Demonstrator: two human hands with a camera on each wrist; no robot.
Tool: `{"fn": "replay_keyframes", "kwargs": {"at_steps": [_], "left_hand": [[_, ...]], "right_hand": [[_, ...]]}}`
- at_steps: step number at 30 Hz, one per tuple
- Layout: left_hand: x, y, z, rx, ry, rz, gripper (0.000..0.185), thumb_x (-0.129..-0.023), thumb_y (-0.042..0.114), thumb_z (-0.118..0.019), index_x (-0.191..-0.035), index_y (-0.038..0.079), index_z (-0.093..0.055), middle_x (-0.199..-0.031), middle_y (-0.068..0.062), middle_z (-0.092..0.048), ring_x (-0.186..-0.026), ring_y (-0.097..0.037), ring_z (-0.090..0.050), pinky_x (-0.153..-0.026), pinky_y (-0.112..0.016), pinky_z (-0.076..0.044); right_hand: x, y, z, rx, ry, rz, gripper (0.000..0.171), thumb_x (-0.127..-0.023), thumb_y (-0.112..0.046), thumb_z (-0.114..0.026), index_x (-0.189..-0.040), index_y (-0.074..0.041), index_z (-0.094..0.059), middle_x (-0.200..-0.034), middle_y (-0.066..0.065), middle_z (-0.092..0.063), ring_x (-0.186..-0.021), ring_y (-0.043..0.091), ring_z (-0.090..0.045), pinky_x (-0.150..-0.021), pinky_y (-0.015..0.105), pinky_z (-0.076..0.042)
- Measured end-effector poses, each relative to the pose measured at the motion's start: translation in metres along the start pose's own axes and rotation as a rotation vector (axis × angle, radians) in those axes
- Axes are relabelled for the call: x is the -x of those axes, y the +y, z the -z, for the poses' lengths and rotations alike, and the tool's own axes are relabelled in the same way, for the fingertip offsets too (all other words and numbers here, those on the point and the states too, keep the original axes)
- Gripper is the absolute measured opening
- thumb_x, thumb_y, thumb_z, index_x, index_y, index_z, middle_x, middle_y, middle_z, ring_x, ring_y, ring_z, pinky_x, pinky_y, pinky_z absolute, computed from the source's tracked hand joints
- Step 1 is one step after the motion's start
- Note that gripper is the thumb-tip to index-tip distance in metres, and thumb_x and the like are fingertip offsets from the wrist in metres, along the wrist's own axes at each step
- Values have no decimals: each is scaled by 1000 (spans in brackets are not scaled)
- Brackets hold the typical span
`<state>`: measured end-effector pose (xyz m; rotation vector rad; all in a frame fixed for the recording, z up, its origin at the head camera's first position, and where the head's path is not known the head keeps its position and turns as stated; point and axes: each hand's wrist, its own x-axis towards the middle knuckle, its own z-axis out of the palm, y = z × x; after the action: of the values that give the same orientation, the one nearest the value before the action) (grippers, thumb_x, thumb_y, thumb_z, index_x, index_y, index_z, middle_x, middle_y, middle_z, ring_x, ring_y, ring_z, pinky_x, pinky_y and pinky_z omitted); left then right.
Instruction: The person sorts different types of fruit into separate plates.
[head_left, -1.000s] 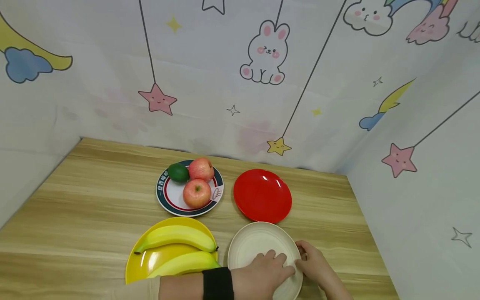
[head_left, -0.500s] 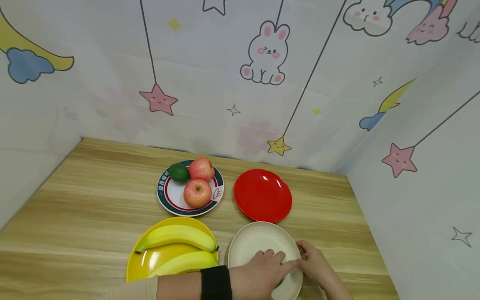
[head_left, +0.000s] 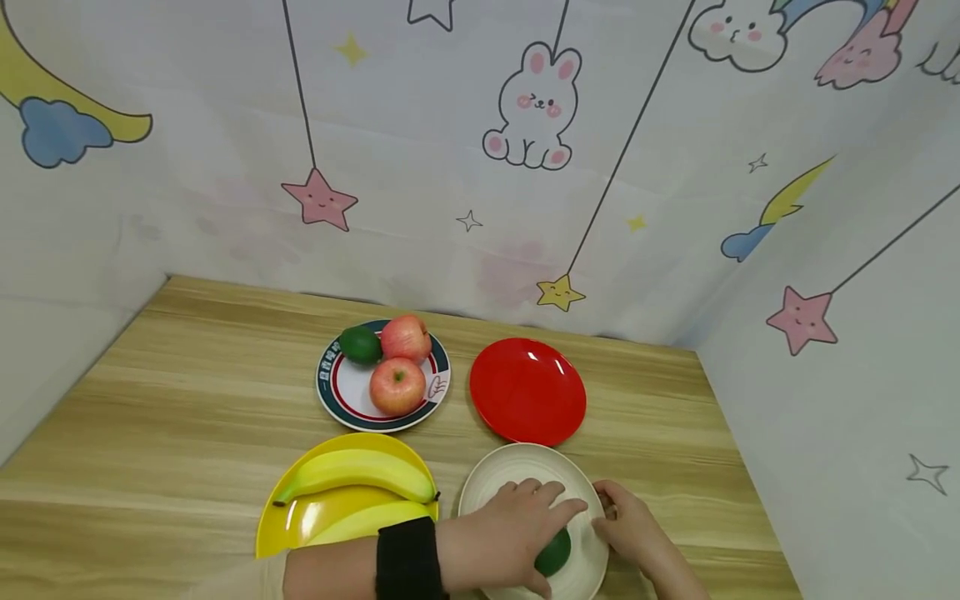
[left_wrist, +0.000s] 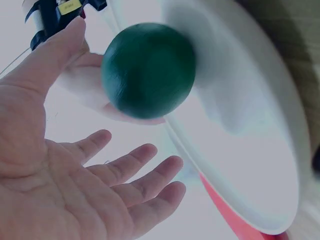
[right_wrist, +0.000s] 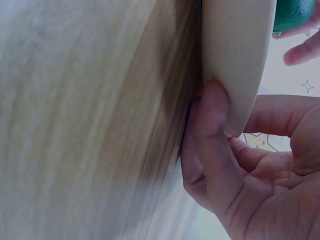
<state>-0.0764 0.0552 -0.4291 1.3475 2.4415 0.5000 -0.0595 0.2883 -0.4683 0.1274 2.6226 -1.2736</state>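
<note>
A smooth, dark green oval fruit, a lime or an avocado by its look, lies in the cream plate. My left hand is over the plate, fingers spread, just left of the fruit. In the left wrist view the palm faces the green fruit with a gap between them. My right hand grips the plate's right rim; in the right wrist view its fingers are under the plate's edge and the thumb is on the other side.
A yellow plate with two bananas stands on the left, partly behind my left forearm. Further back, a blue-rimmed plate bears two apples and another green fruit. Beside it is a red plate. Printed cloth walls enclose the wooden table.
My left hand has drawn back to the left and its fingers have spread, bringing the green fruit into sight in the plate. The right hand keeps its place at the rim.
</note>
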Motion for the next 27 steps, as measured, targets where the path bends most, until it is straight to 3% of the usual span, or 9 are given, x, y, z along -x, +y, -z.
{"fn": "replay_keyframes", "kwargs": {"at_steps": [8,15,27], "left_hand": [[6,-1,14,29,32,74,87,-86,56,-83,-158,27,-45,-155,2,-49,-133,-19,-52,-107,-41,-49],[11,-6,28,33,9,146,93,-84,57,-84,-162,29,-41,-163,0,-44,-142,-25,-47,-114,-48,-45],[22,-20,47,125,33,215,96,-86,52,-84,-166,28,-36,-170,-5,-36,-151,-30,-40,-113,-56,-45]], "right_hand": [[0,0,-1,5,8,-15,39,-81,13,-66,-119,11,-62,-95,6,-62,-78,19,-60,-55,30,-54],[-1,0,-2,8,24,-16,39,-80,14,-65,-119,12,-63,-95,6,-63,-79,20,-61,-60,29,-54],[-2,2,-2,30,30,-28,37,-80,13,-65,-117,12,-64,-95,6,-62,-80,20,-59,-63,28,-52]]}}
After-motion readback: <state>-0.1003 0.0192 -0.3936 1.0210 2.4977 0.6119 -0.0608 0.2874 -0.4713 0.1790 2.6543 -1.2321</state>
